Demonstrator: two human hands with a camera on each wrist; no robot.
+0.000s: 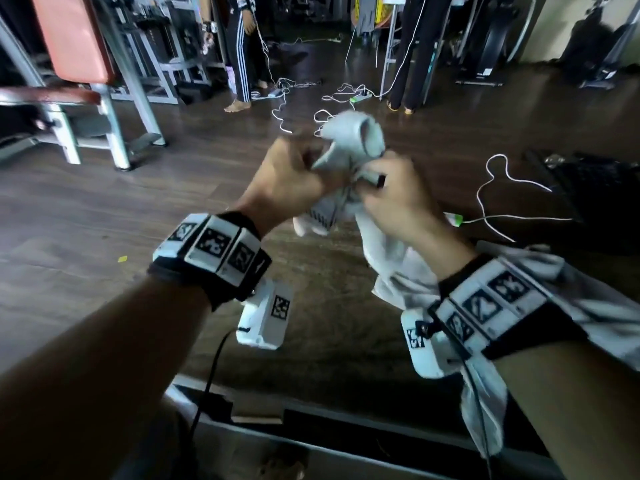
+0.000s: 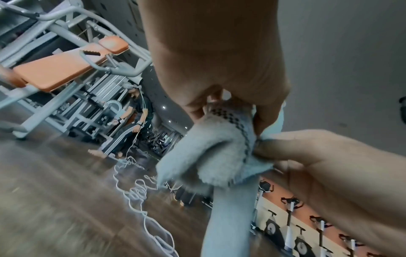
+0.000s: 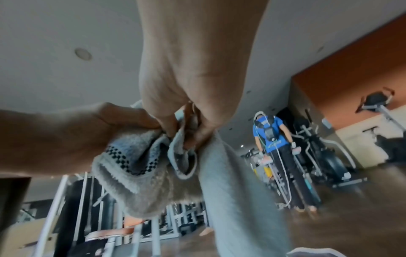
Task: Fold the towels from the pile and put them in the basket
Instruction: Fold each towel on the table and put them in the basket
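Note:
A light grey towel [image 1: 349,140] with a dark checkered band is held up in the air in front of me by both hands. My left hand [image 1: 294,174] grips its bunched upper edge, fingers curled round the cloth. My right hand [image 1: 391,192] pinches the edge right beside it, and the rest of the towel [image 1: 391,258] hangs down past my right wrist. In the left wrist view the left hand [image 2: 222,97] clasps the towel [image 2: 211,156] at the checkered band. In the right wrist view the right hand [image 3: 186,128] pinches the towel [image 3: 151,170]. The basket cannot be made out.
A grey-framed gym bench [image 1: 79,81] with orange pads stands at the left. White cables [image 1: 491,202] trail over the dark wood floor. More grey cloth [image 1: 595,299] lies by my right forearm. People [image 1: 242,46] stand at the back among exercise machines.

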